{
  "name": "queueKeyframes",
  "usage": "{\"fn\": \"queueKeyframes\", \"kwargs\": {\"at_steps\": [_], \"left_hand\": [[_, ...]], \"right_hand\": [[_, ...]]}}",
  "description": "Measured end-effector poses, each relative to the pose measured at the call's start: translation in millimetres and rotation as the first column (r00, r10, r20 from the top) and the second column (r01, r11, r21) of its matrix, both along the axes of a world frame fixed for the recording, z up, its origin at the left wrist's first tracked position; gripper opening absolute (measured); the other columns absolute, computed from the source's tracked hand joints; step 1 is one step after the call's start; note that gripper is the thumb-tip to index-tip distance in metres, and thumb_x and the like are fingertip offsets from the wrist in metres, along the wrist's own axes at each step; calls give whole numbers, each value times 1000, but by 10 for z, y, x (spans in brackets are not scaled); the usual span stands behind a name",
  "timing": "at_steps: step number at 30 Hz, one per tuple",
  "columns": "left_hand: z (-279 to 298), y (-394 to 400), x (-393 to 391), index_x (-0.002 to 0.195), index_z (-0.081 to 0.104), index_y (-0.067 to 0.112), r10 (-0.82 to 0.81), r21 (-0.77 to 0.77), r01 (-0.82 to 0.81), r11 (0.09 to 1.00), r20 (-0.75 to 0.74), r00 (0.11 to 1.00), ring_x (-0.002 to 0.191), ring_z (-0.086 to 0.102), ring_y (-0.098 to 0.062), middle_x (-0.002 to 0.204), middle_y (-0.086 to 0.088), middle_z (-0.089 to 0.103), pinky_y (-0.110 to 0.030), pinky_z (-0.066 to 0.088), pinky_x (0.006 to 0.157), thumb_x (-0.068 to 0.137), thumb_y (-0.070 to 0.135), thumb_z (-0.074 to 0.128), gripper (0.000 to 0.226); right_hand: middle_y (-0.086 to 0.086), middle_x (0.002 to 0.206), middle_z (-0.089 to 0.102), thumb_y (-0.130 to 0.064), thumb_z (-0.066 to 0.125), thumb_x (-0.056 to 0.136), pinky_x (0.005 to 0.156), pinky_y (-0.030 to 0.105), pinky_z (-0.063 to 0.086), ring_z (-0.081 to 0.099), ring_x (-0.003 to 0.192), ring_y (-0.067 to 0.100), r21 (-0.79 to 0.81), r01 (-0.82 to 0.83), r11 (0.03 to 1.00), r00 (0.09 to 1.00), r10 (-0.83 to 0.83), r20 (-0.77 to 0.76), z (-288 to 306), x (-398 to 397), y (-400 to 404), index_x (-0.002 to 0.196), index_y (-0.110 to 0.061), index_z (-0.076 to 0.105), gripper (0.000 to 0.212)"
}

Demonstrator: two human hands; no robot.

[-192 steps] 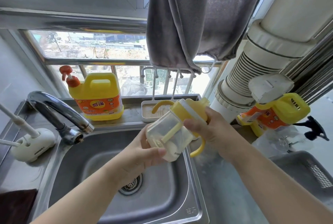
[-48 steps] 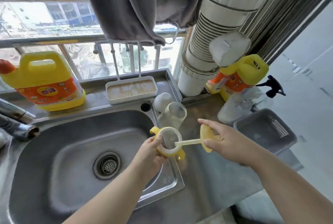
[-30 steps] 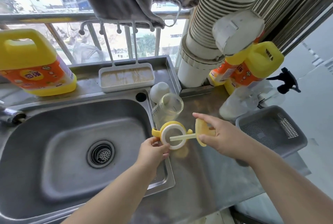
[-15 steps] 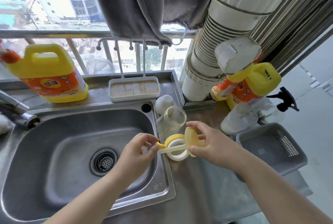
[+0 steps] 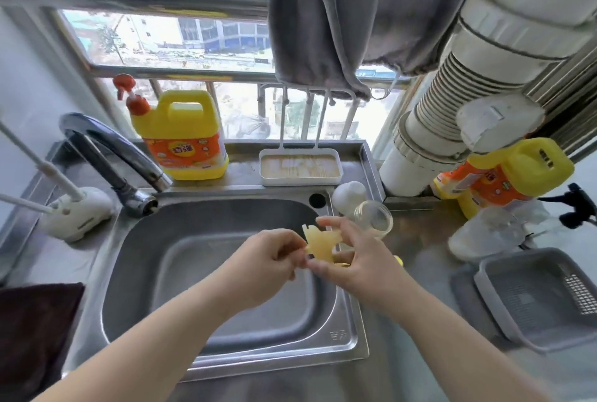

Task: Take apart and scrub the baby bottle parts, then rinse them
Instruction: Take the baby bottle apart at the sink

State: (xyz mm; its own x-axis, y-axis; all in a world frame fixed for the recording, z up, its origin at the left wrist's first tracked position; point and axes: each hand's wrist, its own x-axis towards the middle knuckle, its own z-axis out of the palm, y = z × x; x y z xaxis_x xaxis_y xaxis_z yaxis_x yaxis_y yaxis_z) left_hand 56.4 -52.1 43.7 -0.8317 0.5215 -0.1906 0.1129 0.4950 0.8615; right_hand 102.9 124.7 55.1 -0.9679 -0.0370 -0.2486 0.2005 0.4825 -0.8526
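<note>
Over the right rim of the steel sink both hands meet on a pale yellow soft bottle part. My right hand holds it between thumb and fingers. My left hand pinches its left end. The clear bottle body stands open-mouthed on the counter just behind my right hand, with the white cap behind it. A bit of the yellow handled collar peeks out on the counter to the right of my right hand.
The faucet arches over the sink's back left corner. A yellow detergent jug and a white tray stand on the sill. A grey basket and a second yellow jug occupy the right counter. A dark cloth lies left.
The bottle has been taken apart: body and cap now stand on the counter, the yellow collar was put down, and both hands have come together on the straw part.
</note>
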Motion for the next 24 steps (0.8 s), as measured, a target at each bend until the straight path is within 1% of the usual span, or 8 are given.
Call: {"fn": "queueKeyframes", "kwargs": {"at_steps": [2,5,9,11,14,17,20,24], "left_hand": [[2,-95,-3,81,62,34,-4,10,4,1000,-30,1000,65,58,-10,72,10,64,-29,51,65,91,19,59,18],[39,-225,-36,91,71,22,-2,81,7,997,-60,998,67,59,-7,74,9,66,-22,48,67,89,21,63,8],[73,-386,-90,77,66,32,-93,212,101,972,-47,995,60,48,-2,64,12,55,-17,39,61,85,20,63,15],[65,-451,-99,79,69,30,-92,272,94,958,-19,996,64,52,-5,68,7,58,-19,42,64,82,21,61,12],[49,-527,-103,86,73,21,-77,315,61,947,39,996,72,58,-6,74,4,65,-22,47,71,83,20,62,12],[37,-554,-102,86,72,22,-59,261,43,964,55,997,72,60,-5,76,4,70,-25,50,74,86,15,67,9],[45,-539,-105,88,72,21,-32,224,15,974,71,997,71,59,-7,80,1,71,-24,50,73,85,16,68,8],[-113,-439,-94,92,71,26,-22,53,18,998,86,996,61,48,-6,72,7,62,-19,43,60,89,16,64,13]], "right_hand": [[-21,80,63,-37,74,75,72,13,49,63,71,1,12,21,1000,998,-20,-54,2,0,-95,121,-46,50,52],[-20,56,57,-37,67,76,61,9,41,53,54,0,15,0,1000,997,1,-80,56,-21,-194,115,-38,59,40],[-7,80,69,-35,62,74,68,20,54,67,74,7,-176,-69,982,998,66,-21,98,-45,-284,102,-40,65,29],[6,90,71,-35,64,71,72,37,58,70,83,25,-364,-35,931,998,55,43,79,-60,-306,102,-31,68,31],[9,91,71,-36,64,68,72,46,58,70,83,32,-496,31,868,993,30,114,62,-89,-290,103,-20,68,39],[10,93,71,-36,66,71,77,46,57,70,86,33,-444,-6,896,988,72,133,49,-106,-319,108,-22,64,40],[9,91,70,-29,64,75,79,44,58,69,87,27,-357,43,933,990,8,141,9,-94,-323,107,-26,64,32],[-3,100,63,-47,64,68,84,35,56,64,92,12,-42,150,988,980,-143,136,-114,83,-48,110,-46,59,42]]}}
